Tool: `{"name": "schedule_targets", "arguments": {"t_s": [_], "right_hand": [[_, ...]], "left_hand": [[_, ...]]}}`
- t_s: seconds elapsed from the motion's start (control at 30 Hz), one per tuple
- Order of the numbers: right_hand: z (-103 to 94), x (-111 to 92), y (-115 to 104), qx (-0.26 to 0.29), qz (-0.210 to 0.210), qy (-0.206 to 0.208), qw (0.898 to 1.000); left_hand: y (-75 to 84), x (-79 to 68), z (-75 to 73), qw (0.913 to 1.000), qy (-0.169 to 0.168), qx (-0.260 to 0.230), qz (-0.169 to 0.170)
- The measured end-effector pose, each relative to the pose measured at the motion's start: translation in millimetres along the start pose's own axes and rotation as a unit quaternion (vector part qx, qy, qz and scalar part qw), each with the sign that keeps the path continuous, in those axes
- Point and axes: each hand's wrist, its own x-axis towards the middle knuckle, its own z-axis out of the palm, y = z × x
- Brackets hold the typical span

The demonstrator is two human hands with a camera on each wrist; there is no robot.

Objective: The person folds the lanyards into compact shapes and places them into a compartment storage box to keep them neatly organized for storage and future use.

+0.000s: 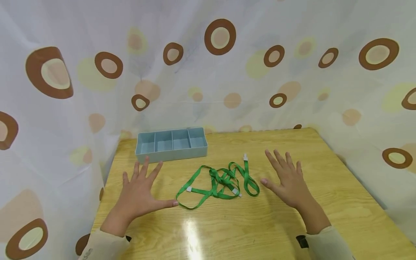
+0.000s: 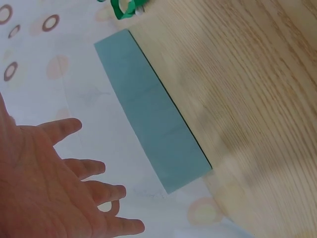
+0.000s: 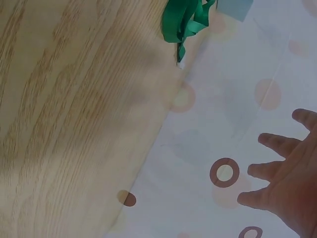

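Green lanyards (image 1: 214, 187) with white plastic clips lie loosely tangled in the middle of the wooden table. To their left, my left hand (image 1: 138, 193) is spread with straight fingers and holds nothing; its thumb tip overlaps the edge of a green loop in the head view. My right hand (image 1: 287, 184), also spread and holding nothing, is to the right of the lanyards. Beyond the left fingertips stands a light blue box (image 1: 172, 155) with several compartments in a row. The left wrist view shows the box's long side (image 2: 153, 114) past the palm.
The wooden table (image 1: 325, 173) reaches back to a white curtain (image 1: 195, 83) with brown and yellow circles, which also hangs along the left and right sides. A bright light reflection lies on the table's near part.
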Motion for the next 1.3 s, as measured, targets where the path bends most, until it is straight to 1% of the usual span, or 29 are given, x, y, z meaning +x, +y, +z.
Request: {"name": "schedule_targets", "arguments": {"t_s": [0.13, 0.2, 0.3, 0.37, 0.43, 0.53, 0.67, 0.73, 0.8, 0.9, 0.97, 1.13, 1.3], "right_hand": [[8.9, 6, 5, -0.017, 0.014, 0.021, 1.000], [11.5, 12, 5, -0.021, 0.025, 0.018, 0.999], [14.5, 24, 6, -0.002, 0.042, -0.020, 0.999], [17.6, 32, 8, 0.024, 0.049, -0.059, 0.997], [22.5, 41, 11, 0.039, 0.059, -0.084, 0.994], [34.3, 59, 18, 0.037, 0.079, -0.086, 0.992], [54.3, 81, 24, 0.011, 0.126, -0.080, 0.989], [63.5, 90, 23, 0.008, 0.151, -0.093, 0.984], [71.2, 97, 22, 0.011, 0.164, -0.109, 0.980], [79.5, 105, 19, 0.024, 0.179, -0.128, 0.975], [83.1, 108, 18, 0.026, 0.185, -0.132, 0.973], [85.6, 112, 17, 0.019, 0.217, -0.123, 0.968], [88.3, 117, 20, 0.012, 0.221, -0.113, 0.969]], "left_hand": [[2.5, 2.8, 2.2, 1.0000, 0.000, -0.004, 0.002], [3.6, 5.3, 2.8, 1.0000, 0.003, -0.005, 0.007], [7.5, 9.1, 2.9, 0.9997, -0.001, -0.011, 0.020], [10.8, 10.0, 2.7, 0.9992, -0.008, -0.024, 0.031], [14.9, 10.8, 3.4, 0.9984, -0.015, -0.038, 0.039], [20.3, 12.2, 5.4, 0.9972, -0.010, -0.057, 0.048], [27.8, 13.9, 7.7, 0.9955, 0.007, -0.074, 0.058], [31.7, 14.8, 9.2, 0.9947, 0.014, -0.079, 0.065], [35.5, 16.3, 11.3, 0.9940, 0.020, -0.079, 0.073], [41.0, 18.1, 15.4, 0.9933, 0.030, -0.070, 0.087], [45.1, 18.7, 18.3, 0.9927, 0.033, -0.063, 0.097], [54.6, 19.0, 23.8, 0.9914, 0.028, -0.068, 0.109], [57.5, 19.9, 26.3, 0.9896, 0.031, -0.081, 0.115]]}}
